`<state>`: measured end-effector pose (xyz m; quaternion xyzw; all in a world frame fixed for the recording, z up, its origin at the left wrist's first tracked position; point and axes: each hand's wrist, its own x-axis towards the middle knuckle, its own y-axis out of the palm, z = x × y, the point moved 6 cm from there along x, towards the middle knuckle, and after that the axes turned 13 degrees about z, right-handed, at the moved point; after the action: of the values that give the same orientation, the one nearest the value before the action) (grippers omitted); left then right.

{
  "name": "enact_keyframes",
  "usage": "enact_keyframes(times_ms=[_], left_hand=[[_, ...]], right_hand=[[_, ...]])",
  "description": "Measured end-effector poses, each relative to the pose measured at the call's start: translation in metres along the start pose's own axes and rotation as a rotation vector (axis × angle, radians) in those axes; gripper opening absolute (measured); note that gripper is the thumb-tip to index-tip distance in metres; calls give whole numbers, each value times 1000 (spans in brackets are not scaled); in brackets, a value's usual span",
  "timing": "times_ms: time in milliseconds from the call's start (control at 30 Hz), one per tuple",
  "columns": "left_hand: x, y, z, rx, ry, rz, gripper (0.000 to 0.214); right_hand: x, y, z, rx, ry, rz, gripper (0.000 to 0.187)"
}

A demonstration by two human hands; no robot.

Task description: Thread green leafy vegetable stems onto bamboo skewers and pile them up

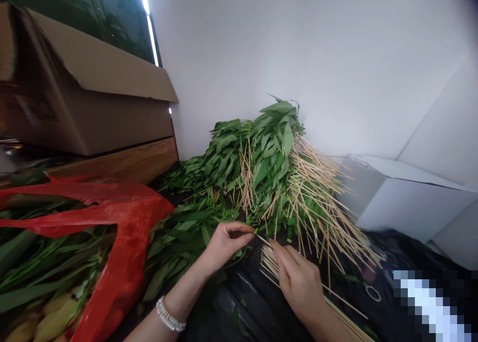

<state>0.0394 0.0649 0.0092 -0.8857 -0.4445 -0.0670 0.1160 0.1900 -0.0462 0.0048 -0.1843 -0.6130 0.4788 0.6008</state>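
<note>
My left hand [226,242] pinches a small piece of green leaf [255,231] between thumb and fingers, a pearl bracelet [169,316] on its wrist. My right hand [298,277] is closed on a thin bamboo skewer [263,240] whose tip points at that leaf piece. Under the right hand lies a bundle of bare skewers [269,266]. Behind both hands rises a pile of skewered green leaves [276,168], sticks fanning out to the right.
A red plastic bag [123,232] at the left holds long green leaves and yellowish items. A cardboard box [85,108] stands at the back left, a white box [407,197] at the right. Black plastic sheeting [242,302] covers the surface.
</note>
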Motion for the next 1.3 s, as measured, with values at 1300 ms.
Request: enact_keyframes(times_ms=[1300], left_hand=[[2, -2, 1, 19, -69, 5, 27]], right_hand=[[7, -2, 7, 42, 28, 59, 34]])
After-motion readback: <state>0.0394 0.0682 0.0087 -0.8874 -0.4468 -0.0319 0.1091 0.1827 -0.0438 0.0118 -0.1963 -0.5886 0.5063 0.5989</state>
